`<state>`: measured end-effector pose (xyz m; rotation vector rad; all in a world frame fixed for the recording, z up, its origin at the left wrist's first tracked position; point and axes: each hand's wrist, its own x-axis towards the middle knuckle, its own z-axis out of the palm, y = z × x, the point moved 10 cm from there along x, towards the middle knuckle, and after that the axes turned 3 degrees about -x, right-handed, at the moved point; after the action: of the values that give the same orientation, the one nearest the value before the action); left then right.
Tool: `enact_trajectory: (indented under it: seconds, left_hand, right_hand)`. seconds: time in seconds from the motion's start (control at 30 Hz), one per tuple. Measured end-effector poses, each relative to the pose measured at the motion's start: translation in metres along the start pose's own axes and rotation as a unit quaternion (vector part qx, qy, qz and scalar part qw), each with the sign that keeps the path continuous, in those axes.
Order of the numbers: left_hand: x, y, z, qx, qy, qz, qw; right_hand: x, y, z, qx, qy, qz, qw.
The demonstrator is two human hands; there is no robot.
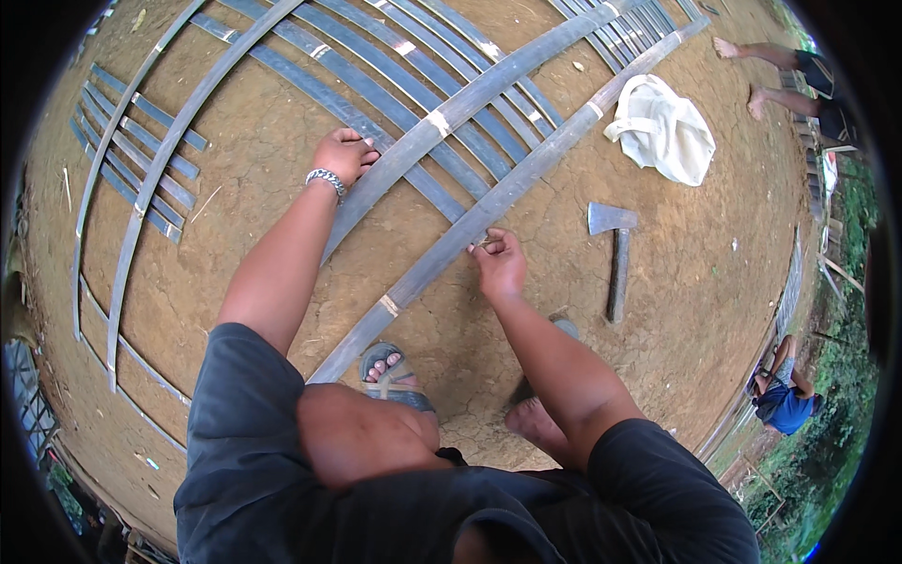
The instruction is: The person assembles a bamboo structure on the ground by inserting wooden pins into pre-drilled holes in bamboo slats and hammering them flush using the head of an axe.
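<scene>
My left hand (346, 158), with a chain bracelet at its wrist, is closed at the near edge of a grey bamboo slat (329, 99), beside a long split-bamboo strip (404, 155). What its curled fingertips hold is hidden. Closer to me, a second long bamboo strip (442, 246) runs parallel to the first. At its near edge my right hand (500, 268) pinches something small and thin, too small to name. Several slats (376, 83) cross beneath the two long strips, forming a lattice on the ground.
A hatchet (614, 258) lies on the dirt right of my right hand, below a white bag (663, 132). Curved bamboo strips (150, 183) and short slats spread at left. Another person's legs (775, 80) show at upper right; a person in blue (789, 399) is farther off.
</scene>
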<state>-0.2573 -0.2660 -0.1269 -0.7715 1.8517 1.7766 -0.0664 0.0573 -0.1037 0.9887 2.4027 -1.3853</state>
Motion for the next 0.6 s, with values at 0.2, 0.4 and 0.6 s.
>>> enact_trajectory:
  seconds: [0.2, 0.4, 0.6]
  left_hand:
    - [0.008, 0.001, 0.001, -0.052, 0.020, -0.001, 0.998]
    - [0.011, -0.001, 0.002, -0.061, 0.016, 0.013, 0.998]
    - [0.011, -0.002, -0.001, -0.053, 0.022, 0.023, 0.998]
  right_hand:
    - [0.006, -0.010, 0.000, -0.008, -0.003, 0.012, 1.000]
    - [0.009, -0.012, 0.000, -0.019, -0.007, 0.016, 1.000]
    - [0.011, -0.008, 0.004, 0.005, -0.022, 0.026, 0.999]
